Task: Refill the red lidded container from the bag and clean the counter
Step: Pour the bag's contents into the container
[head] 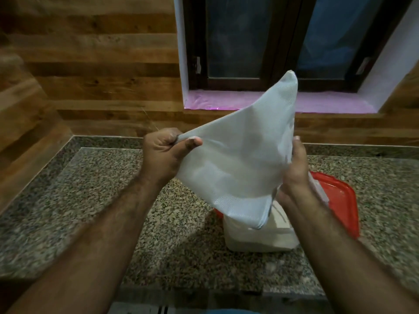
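A white plastic bag (244,159) is held upside down in the air, its mouth pointing down into a clear container (260,239) full of white powder. My left hand (165,152) pinches one upper corner of the bag. My right hand (294,173) grips the bag's right side, just above the container. The red lid (340,200) lies on the granite counter (90,189) behind and to the right of the container, partly hidden by my right forearm. The bag looks flat and nearly empty.
The speckled granite counter runs left and right, with a wood-panelled wall behind it. A dark-framed window (272,41) with a pink-lined sill sits above the counter at the back. The counter's front edge is close below my arms.
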Action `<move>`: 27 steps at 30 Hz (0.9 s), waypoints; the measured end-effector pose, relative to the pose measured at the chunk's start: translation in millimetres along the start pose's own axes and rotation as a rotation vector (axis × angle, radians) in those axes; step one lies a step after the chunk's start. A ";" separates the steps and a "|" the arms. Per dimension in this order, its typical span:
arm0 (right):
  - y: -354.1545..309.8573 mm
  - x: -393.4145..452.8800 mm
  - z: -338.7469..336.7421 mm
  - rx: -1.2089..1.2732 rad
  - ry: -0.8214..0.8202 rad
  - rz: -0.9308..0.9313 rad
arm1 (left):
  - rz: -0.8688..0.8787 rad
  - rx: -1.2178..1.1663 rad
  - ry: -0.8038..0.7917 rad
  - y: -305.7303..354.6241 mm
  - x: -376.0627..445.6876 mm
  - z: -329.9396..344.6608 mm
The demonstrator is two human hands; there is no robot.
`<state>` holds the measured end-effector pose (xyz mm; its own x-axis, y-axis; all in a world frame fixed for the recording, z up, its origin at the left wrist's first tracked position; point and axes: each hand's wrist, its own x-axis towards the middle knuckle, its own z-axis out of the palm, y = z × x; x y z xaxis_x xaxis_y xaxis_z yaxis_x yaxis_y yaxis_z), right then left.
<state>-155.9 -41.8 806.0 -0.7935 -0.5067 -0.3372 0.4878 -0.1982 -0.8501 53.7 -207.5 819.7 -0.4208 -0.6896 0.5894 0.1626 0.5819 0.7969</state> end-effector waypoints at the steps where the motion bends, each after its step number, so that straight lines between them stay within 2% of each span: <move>1: 4.3 -3.8 0.1 0.057 -0.060 0.066 | -0.020 -0.039 0.013 -3.0 -2.0 -2.9; 4: 11.6 -17.9 -2.3 0.141 -0.151 0.161 | -0.123 -0.179 0.095 -11.2 -8.5 -16.2; 9: 10.7 -40.4 7.4 0.112 -0.331 0.169 | -0.301 -0.291 0.278 -38.0 -24.8 -48.5; 14: 31.0 -47.7 52.0 -0.141 -0.471 0.191 | -0.489 -0.304 0.430 -90.7 -61.3 -93.8; 19: 80.1 -36.8 107.4 -0.411 -0.422 0.121 | -0.751 -0.044 0.565 -146.0 -120.4 -143.5; 23: 137.5 -23.8 132.2 -0.679 -0.317 0.136 | -0.937 -0.049 0.545 -179.0 -175.5 -171.5; 27: 199.9 -5.5 134.8 -0.830 -0.230 0.209 | -1.038 0.097 0.489 -182.6 -213.7 -183.2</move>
<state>-5.0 -191.8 692.4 -0.5811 -0.6386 -0.5045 0.1221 0.5445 -0.8298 277.4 -245.3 572.6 0.0829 -0.9370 -0.3394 -0.1375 -0.3481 0.9273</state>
